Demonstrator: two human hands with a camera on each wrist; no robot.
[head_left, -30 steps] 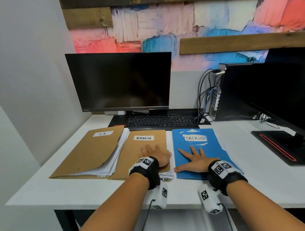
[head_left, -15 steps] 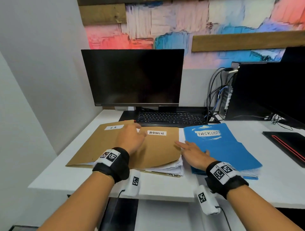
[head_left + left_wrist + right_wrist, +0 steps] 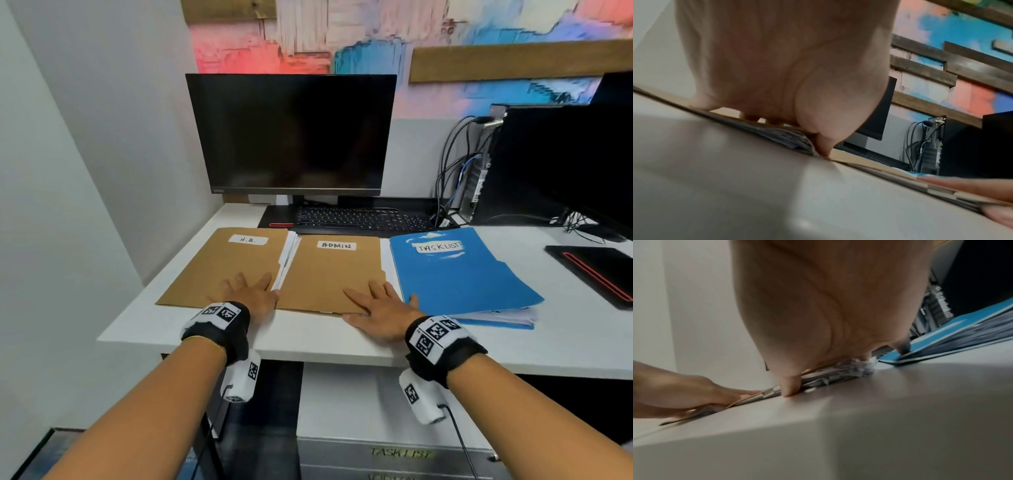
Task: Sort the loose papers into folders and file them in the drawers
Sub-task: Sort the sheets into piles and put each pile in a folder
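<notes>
I see left hand (image 3: 251, 296) flat on H.R. folder (image 3: 222, 267) | right hand (image 3: 378, 310) flat on ADMIN folder (image 3: 329, 274), gripping nothing | risk: sheets (image 3: 838, 372) fan out toward desk (image 3: 308, 337) edge when lifted.

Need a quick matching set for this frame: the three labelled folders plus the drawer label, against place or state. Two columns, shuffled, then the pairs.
Column 1:
1. H.R. folder
2. ADMIN folder
3. TASKLIST folder
4. TASKLIST drawer label

Column 2:
A. blue, no hand flat on its cover
B. under the left hand
C. below the desk
D. under the right hand

Pairs: 1-B, 2-D, 3-A, 4-C
</notes>
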